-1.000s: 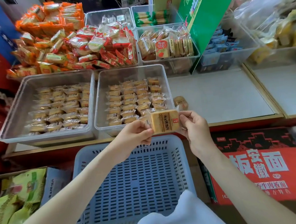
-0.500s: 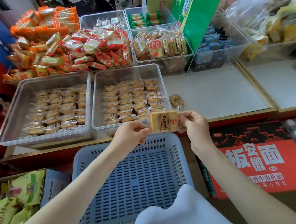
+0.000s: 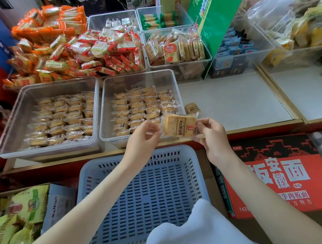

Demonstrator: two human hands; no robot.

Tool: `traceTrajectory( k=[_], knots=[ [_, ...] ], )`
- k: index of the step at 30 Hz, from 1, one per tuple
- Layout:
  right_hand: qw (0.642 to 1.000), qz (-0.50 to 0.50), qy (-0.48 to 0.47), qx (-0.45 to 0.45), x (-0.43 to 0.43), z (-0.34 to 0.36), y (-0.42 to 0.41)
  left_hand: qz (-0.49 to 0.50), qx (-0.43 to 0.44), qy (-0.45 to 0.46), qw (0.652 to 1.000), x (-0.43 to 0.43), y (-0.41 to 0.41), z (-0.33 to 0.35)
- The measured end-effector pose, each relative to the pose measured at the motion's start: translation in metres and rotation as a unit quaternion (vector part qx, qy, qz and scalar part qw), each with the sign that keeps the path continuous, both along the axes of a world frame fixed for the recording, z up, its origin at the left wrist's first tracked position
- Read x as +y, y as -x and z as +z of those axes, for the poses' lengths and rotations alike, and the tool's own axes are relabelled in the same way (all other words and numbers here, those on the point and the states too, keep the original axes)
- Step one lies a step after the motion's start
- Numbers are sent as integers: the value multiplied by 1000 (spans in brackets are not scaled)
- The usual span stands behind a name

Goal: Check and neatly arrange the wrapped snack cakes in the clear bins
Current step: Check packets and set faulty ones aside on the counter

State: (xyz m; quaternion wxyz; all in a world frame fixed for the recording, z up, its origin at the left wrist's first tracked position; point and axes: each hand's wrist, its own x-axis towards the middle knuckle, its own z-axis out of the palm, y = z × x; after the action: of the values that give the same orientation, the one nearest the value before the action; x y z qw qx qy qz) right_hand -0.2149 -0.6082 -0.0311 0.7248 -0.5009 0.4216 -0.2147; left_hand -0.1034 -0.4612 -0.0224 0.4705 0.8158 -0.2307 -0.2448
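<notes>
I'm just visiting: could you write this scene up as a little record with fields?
Held: wrapped snack cake, printed side up
Left hand: pinches the cake's left wrapper edge
Right hand: pinches its right edge
Left bin: cakes in rows
Right bin: cakes in rows
Stray cake: on the shelf beside the right bin
Below hands: blue slotted basket

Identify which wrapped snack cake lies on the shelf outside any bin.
The lone cake beside the right-hand clear bin; others are binned, bar the held cake.
</notes>
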Motion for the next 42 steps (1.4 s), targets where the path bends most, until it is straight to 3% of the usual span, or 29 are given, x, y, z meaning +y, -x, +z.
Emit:
traceTrajectory(
  k=[3, 6, 8, 11, 15, 19, 21, 24, 26, 34, 36, 38, 40, 42],
  knots=[
    [999, 17, 26, -12, 2, 1, -4, 33, -68, 11, 997, -6, 7, 1],
    [996, 44, 83, 8, 10, -1, -8, -9, -95, 24, 995, -14, 20, -1],
    [986, 80, 146, 28, 16, -2, -9, -50, -47, 20, 997, -19, 25, -5],
    [969, 144, 202, 13, 26, 1, -8, -19, 96, 88, 991, -25, 27, -8],
    [932, 233, 274, -42, 35, 2, -7, 83, 245, 211, 943, -29, 16, -9],
    [937, 128, 324, -18, 26, 1, -16, 73, 301, 226, 923, -28, 0, -12],
    [951, 92, 295, 10, 15, 2, -21, 62, 317, 226, 919, -27, -7, -13],
    [983, 147, 109, -20, -3, 2, -30, 35, 370, 264, 890, -25, -16, -11],
    [985, 158, 19, -66, -12, 2, -36, 33, 400, 275, 874, -24, -24, -9],
    [974, 191, -15, -122, -35, -4, -72, 45, 458, 292, 838, -31, -67, -15],
    [975, 197, 17, -104, -41, -7, -82, 50, 461, 290, 837, -35, -79, -16],
    [973, 187, 132, -35, -48, -10, -93, 65, 450, 275, 847, -42, -91, -20],
    [942, 166, 287, 48, -54, -11, -104, 94, 423, 247, 867, -53, -104, -23],
    [897, 197, 390, 70, -57, -10, -115, 106, 394, 222, 885, -66, -116, -26]
  ],
)
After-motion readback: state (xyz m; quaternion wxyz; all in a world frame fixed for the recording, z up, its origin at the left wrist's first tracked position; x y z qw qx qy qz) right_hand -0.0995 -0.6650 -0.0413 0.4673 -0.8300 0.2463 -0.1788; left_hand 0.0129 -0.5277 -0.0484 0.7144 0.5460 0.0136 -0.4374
